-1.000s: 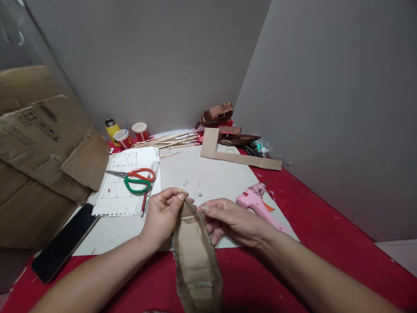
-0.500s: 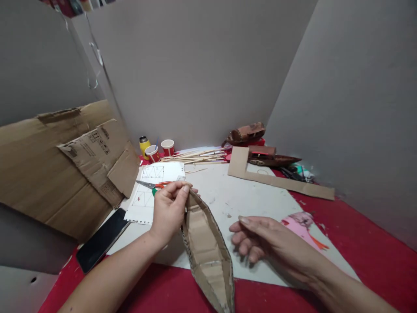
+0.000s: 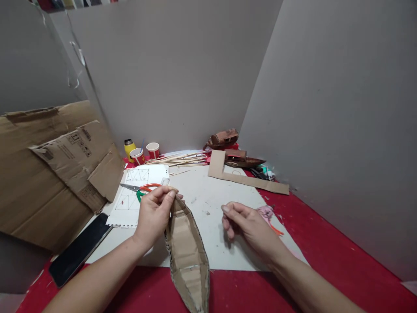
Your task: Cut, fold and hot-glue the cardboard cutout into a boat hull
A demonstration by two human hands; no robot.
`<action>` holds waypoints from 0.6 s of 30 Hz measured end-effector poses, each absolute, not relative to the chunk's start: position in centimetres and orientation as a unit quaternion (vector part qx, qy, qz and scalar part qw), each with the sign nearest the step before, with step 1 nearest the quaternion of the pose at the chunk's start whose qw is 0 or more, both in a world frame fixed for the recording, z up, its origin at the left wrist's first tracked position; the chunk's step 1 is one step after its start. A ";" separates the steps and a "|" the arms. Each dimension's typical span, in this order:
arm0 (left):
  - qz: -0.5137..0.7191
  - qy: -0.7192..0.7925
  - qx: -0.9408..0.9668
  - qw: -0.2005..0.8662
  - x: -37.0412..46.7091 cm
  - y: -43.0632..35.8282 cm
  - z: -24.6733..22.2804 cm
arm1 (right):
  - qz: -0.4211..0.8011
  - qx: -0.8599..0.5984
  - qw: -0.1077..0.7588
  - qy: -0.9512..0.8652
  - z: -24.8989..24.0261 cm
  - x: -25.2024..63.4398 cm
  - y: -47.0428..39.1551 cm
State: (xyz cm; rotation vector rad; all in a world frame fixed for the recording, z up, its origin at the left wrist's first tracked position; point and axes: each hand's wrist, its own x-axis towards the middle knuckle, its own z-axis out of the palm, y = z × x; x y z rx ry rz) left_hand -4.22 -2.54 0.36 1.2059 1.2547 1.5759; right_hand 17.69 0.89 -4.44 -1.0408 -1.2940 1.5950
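Observation:
A boat-shaped cardboard shell [image 3: 187, 248] with a pointed near end hangs over the front of the white board. My left hand [image 3: 158, 211] pinches its far tip between thumb and fingers. To the right of the shell, apart from it, my right hand [image 3: 246, 224] hovers over the board with fingers loosely curled and nothing visible in them. Scissors [image 3: 143, 188] with orange and green handles lie just beyond my left hand, on a sheet of paper [image 3: 125, 213] bearing drawn triangle patterns.
Wooden sticks [image 3: 182, 159], two paper cups [image 3: 153, 151] and a yellow bottle [image 3: 129, 150] stand or lie at the back. Brown model boats [image 3: 244, 160] sit behind an L-shaped cardboard piece [image 3: 247, 179]. A phone [image 3: 80, 248] and large cardboard sheets [image 3: 39, 174] are at left.
The view has shifted, so most things appear further left. My right hand's fingers have curled in more and it has turned slightly. My left hand still holds the shell's tip.

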 end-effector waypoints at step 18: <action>0.555 0.498 0.528 0.407 -1.0 -4.5 -0.5 | 0.825 -0.230 0.268 -0.442 -4.8 15.8 -1.6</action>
